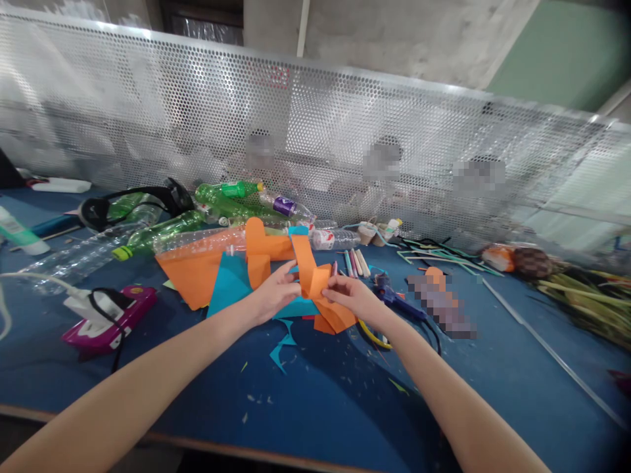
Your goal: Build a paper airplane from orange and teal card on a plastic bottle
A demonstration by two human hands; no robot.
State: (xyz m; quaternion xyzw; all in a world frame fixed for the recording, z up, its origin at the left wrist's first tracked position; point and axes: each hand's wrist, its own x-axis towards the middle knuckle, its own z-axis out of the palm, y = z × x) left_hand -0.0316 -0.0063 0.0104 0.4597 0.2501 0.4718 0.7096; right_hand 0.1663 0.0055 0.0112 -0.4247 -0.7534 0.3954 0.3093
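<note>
Presently, folding stage: orange paper strip [311,270], raised just above the blue bench [345,401] near teal paper [229,279]. Left hand [276,293] and right hand [352,297] fingers pinch its folded end. The next crease likely needs aligned edges and firm pressing.

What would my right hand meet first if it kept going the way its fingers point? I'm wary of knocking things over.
The right hand points left, toward the folded orange paper strip it already pinches. Just beyond sits the left hand, though depth is hard to judge.
</note>
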